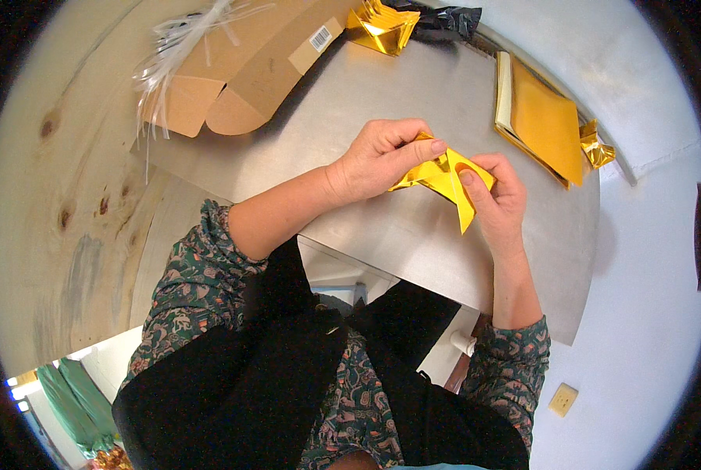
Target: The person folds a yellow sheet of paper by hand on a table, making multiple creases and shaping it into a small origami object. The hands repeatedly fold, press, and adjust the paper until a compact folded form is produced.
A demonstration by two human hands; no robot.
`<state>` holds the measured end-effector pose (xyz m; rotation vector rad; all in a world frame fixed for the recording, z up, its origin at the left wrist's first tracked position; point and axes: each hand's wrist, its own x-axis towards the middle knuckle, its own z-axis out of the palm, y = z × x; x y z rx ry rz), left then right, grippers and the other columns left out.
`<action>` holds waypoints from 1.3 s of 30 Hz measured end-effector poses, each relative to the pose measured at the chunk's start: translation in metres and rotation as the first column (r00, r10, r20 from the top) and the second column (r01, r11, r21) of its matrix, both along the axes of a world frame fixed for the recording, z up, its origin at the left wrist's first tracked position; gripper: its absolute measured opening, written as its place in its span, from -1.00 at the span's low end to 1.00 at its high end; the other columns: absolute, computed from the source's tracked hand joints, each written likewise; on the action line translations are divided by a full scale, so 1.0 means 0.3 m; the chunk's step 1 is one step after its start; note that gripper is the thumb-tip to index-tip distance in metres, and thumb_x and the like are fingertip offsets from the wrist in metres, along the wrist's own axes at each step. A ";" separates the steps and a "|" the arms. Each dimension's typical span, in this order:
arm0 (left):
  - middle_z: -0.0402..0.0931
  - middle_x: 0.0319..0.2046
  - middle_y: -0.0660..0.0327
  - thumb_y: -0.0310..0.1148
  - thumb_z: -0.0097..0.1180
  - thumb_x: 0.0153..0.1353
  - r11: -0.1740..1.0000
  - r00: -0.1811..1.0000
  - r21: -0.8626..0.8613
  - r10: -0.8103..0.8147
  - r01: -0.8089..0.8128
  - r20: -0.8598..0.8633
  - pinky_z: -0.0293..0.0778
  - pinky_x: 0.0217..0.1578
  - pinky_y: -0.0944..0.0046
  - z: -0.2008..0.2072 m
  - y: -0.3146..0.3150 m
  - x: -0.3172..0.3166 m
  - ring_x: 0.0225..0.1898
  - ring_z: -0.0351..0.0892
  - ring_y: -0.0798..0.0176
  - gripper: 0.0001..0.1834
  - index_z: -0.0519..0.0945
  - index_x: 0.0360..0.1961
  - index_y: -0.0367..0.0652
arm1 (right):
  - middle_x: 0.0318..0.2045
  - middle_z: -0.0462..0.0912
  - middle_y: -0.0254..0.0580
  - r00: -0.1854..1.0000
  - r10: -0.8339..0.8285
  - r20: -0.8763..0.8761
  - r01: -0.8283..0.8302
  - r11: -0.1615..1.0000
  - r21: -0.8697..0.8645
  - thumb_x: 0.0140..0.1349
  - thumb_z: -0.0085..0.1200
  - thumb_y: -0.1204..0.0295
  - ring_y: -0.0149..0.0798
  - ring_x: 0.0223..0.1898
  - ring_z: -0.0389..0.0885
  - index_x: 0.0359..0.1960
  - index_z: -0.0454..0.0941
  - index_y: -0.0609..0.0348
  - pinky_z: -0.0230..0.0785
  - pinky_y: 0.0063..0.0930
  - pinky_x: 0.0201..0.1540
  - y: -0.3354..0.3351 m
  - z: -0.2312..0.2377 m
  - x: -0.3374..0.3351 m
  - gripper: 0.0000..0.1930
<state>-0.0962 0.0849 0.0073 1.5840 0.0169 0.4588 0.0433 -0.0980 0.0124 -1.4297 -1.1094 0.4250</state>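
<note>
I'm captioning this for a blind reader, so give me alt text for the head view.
Left hand and right hand together hold a folded gold foil sheet above a grey metal tabletop. A stack of gold sheets lies to the right, an open cardboard box at upper left.

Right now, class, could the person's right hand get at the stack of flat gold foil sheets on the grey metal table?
Probably yes: the stack of flat gold foil sheets lies uncovered just beyond the right hand, though that hand is holding the folded gold foil piece.
</note>
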 end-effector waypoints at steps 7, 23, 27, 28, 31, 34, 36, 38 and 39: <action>0.56 -0.38 0.44 -0.18 0.06 0.55 0.963 0.998 -0.262 -0.065 0.059 -0.014 0.43 -0.36 0.49 0.005 -0.008 0.005 -0.35 0.49 0.58 -0.72 0.62 -0.22 -0.15 | -0.33 0.62 -0.45 0.996 0.005 -0.092 -0.004 1.000 0.008 0.41 0.24 0.41 -0.61 -0.32 0.54 -0.13 0.61 0.16 0.41 -0.68 -0.26 0.008 0.010 -0.013 -0.87; 0.51 -0.40 0.45 -0.17 0.04 0.56 0.994 0.996 -0.100 -0.042 0.035 -0.073 0.38 -0.40 0.49 -0.005 -0.006 0.017 -0.38 0.44 0.59 -0.70 0.62 -0.23 -0.14 | -0.28 0.61 -0.41 0.996 0.061 0.063 -0.056 0.996 -0.073 0.37 0.26 0.41 -0.53 -0.26 0.51 -0.18 0.64 0.19 0.39 -0.55 -0.19 0.001 0.022 0.035 -0.87; 0.48 -0.46 0.44 -0.18 0.07 0.54 0.994 0.996 0.110 0.008 0.002 -0.085 0.35 -0.43 0.44 -0.006 -0.017 0.015 -0.40 0.40 0.58 -0.68 0.62 -0.28 -0.19 | -0.31 0.61 -0.38 0.967 0.060 0.249 -0.025 0.989 -0.143 0.35 0.27 0.40 -0.49 -0.28 0.51 -0.17 0.66 0.20 0.37 -0.53 -0.20 -0.009 0.031 0.041 -0.85; 0.47 -0.48 0.43 -0.18 0.08 0.54 0.981 0.996 0.192 0.010 0.006 -0.084 0.34 -0.43 0.43 -0.006 -0.020 0.014 -0.41 0.40 0.58 -0.67 0.63 -0.28 -0.21 | -0.32 0.61 -0.37 0.966 0.072 0.247 -0.034 0.987 -0.155 0.35 0.27 0.39 -0.49 -0.28 0.50 -0.17 0.67 0.20 0.36 -0.53 -0.21 -0.008 0.027 0.039 -0.85; 0.47 -0.52 0.42 -0.18 0.10 0.52 0.937 0.994 0.349 0.053 -0.016 -0.096 0.34 -0.45 0.41 -0.009 -0.023 0.018 -0.43 0.39 0.57 -0.67 0.63 -0.30 -0.24 | -0.33 0.61 -0.38 0.976 0.098 0.196 -0.062 0.981 -0.183 0.37 0.26 0.38 -0.50 -0.27 0.51 -0.16 0.67 0.20 0.35 -0.56 -0.20 0.003 0.013 0.041 -0.84; 0.45 -0.54 0.42 -0.19 0.13 0.50 0.949 0.992 0.314 0.044 -0.005 -0.117 0.35 -0.46 0.39 -0.013 -0.029 0.020 -0.44 0.37 0.57 -0.68 0.64 -0.31 -0.24 | -0.33 0.61 -0.41 0.986 0.107 0.127 -0.082 0.979 -0.188 0.38 0.25 0.37 -0.51 -0.27 0.51 -0.17 0.66 0.21 0.35 -0.58 -0.20 0.000 0.006 0.051 -0.84; 0.44 -0.56 0.42 -0.19 0.17 0.48 0.959 0.994 0.283 0.038 -0.007 -0.106 0.35 -0.47 0.39 -0.015 -0.035 0.026 -0.45 0.37 0.57 -0.69 0.64 -0.31 -0.23 | -0.33 0.61 -0.42 0.991 0.106 0.087 -0.088 0.978 -0.190 0.39 0.24 0.36 -0.52 -0.27 0.50 -0.17 0.66 0.21 0.35 -0.59 -0.20 -0.005 0.005 0.059 -0.84; 0.44 -0.57 0.43 -0.19 0.22 0.44 0.953 0.993 0.300 0.066 -0.034 -0.096 0.35 -0.48 0.39 -0.012 -0.043 0.029 -0.47 0.37 0.57 -0.70 0.64 -0.30 -0.23 | -0.33 0.61 -0.43 0.993 0.113 0.030 -0.105 0.975 -0.195 0.39 0.24 0.36 -0.52 -0.27 0.51 -0.19 0.66 0.21 0.35 -0.60 -0.19 -0.009 0.005 0.063 -0.84; 0.45 -0.58 0.42 -0.18 0.24 0.42 0.949 0.992 0.313 0.079 -0.044 -0.099 0.35 -0.49 0.39 -0.009 -0.045 0.029 -0.47 0.37 0.56 -0.69 0.63 -0.32 -0.23 | -0.33 0.61 -0.43 0.993 0.112 0.043 -0.102 0.977 -0.189 0.40 0.24 0.36 -0.52 -0.27 0.51 -0.19 0.66 0.20 0.35 -0.60 -0.19 -0.008 0.004 0.065 -0.84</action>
